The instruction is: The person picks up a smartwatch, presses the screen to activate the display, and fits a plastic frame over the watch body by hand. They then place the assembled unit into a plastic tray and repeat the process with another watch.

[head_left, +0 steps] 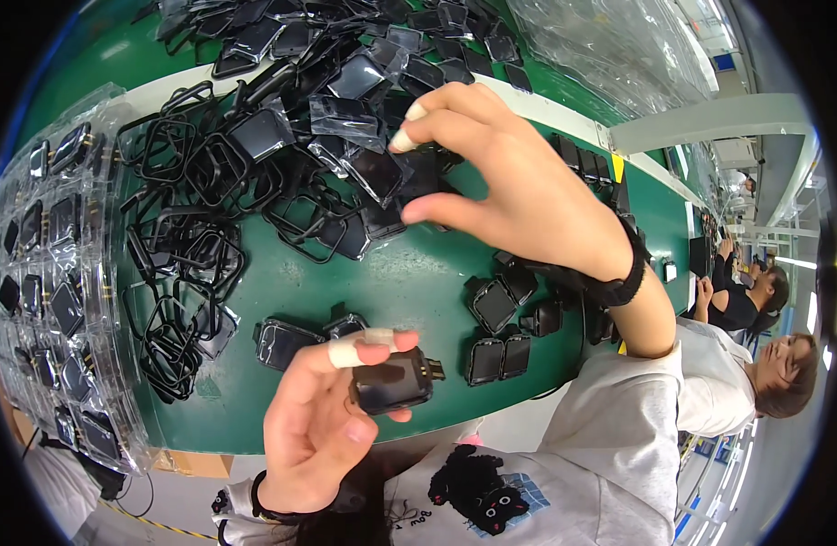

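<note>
My left hand holds a square smartwatch body with a dark glossy face and a small tab with gold contacts on its right side. Its fingers are wrapped round the edges, with tape on some of them. Above a heap of film-covered dark watch screens, my right hand has thumb and fingers spread apart, two fingertips covered in white. Nothing shows gripped between them. Below the right wrist lie several dark square watch bodies. Just beyond the left hand sits another watch body on the green table.
Tangled black square frames cover the table's left part. Clear plastic trays holding watch bodies stand stacked at the far left. A white rail crosses behind the heap, with clear plastic sheeting beyond it. Other people sit at right.
</note>
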A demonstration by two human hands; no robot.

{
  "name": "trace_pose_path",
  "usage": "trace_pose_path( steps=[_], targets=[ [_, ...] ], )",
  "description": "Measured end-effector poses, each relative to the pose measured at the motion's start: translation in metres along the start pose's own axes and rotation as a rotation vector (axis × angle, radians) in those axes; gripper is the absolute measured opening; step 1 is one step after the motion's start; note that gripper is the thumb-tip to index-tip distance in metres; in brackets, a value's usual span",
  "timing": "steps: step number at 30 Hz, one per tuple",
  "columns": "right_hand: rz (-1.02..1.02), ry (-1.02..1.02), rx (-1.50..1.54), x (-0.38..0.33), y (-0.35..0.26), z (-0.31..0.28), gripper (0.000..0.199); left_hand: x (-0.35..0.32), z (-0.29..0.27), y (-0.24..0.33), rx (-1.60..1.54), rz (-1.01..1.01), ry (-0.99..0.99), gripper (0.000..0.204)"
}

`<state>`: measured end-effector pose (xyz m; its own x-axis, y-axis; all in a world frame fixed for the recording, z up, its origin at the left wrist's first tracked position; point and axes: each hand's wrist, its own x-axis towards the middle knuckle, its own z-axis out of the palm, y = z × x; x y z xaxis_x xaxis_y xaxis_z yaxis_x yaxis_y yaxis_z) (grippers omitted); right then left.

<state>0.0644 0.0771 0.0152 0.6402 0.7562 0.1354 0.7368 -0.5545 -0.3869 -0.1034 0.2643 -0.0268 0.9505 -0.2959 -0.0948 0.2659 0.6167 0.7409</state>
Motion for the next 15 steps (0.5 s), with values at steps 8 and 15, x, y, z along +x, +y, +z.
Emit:
trace_pose_path(
  steps=[8,15],
  targets=[
    [-0.073,0.043,-0.05,0.01,-0.019,0.021,0.032,0.002,0.0,0.0,0.059,0.108,0.119,0.043],
    [0.068,0.095,0.588,0.013,-0.024,0.009,0.023,0.007,0.0,0.0,-0.001,0.195,0.281,0.048]
  ],
)
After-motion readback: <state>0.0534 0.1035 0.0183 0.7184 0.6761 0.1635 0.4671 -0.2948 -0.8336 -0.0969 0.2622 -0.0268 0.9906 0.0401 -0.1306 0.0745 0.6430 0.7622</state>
